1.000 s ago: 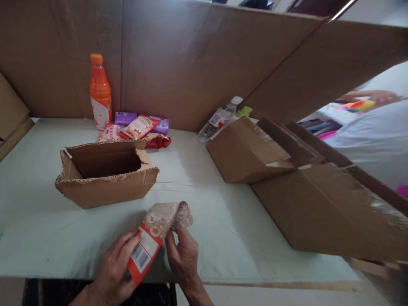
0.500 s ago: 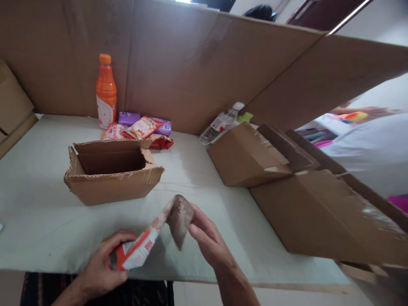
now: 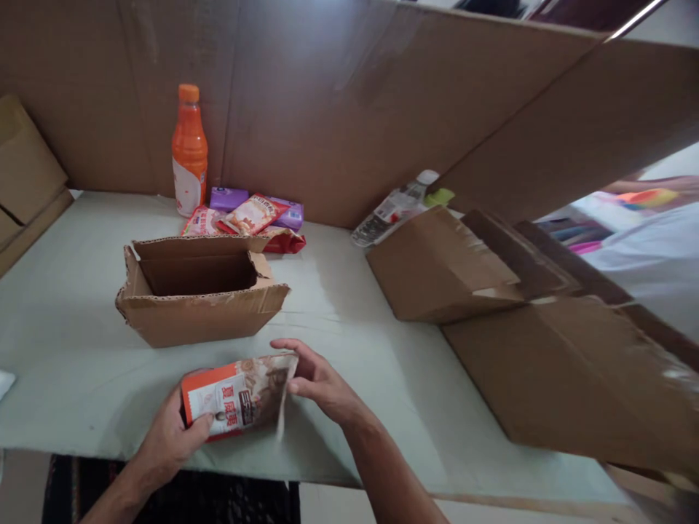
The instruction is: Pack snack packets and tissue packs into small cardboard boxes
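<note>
Head cam: L hand (image 3: 175,431) pinches orange end of pouch (image 3: 232,400), thumb on front, other fingers mostly hidden. R hand (image 3: 322,384) at pouch's other end, fingers parted, thumb by edge; can't tell if gripping. Pouch is nr table's (image 3: 338,298) front edge, this side of open box (image 3: 204,322). Orange btl (image 3: 189,153) upright at back.

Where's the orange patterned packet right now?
In the head view, the orange patterned packet is low, left of centre: in the left hand, with the right hand at its brown end, nearer than the open cardboard box.
</note>
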A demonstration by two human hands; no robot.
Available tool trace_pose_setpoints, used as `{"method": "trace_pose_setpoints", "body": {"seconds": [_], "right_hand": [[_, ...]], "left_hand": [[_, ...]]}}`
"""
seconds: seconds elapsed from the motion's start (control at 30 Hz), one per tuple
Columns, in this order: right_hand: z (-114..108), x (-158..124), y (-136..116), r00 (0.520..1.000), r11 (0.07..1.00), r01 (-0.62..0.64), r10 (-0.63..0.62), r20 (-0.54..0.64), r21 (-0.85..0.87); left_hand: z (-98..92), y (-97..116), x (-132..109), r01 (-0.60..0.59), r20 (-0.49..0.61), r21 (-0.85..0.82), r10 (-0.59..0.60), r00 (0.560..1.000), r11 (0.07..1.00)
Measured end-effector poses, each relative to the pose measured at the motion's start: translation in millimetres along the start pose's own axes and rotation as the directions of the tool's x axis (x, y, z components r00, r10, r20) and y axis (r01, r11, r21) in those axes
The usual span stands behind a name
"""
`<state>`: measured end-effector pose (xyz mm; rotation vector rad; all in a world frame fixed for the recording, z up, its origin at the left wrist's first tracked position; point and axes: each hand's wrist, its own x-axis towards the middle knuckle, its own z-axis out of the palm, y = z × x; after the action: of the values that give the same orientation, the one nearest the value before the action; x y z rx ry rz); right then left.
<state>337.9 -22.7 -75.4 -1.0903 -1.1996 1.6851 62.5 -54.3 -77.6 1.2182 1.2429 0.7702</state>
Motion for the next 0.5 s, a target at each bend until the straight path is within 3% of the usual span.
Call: {"method": "trace_pose_setpoints", "body": {"seconds": [0.17,0.33,0.43,0.5], "right_hand": [[11,-6,-9,0.990,0.973,0.002,0.030,0.136,-0.230],[17,-29,-41,0.957,0.893,0.045,0.091,0.277,-0.449],[10,-49,-73,0.961,0.802,0.180,-0.018,0.278,-0.570],[-8,-63,-96,0.965,0.720,0.261,-0.203,0.165,-0.643]], "left_hand": [[-1.7,10,-2,-0.018,0.085,0.022,0.016,0.996,1.000],[0.5,32,-16,-0.244,0.290,0.207,0.179,0.940,0.947],[-11.2,56,-23,-0.437,0.348,0.321,0.324,0.879,0.840],[-27.1,78,-23,-0.554,0.256,0.387,0.491,0.833,0.737]]}}
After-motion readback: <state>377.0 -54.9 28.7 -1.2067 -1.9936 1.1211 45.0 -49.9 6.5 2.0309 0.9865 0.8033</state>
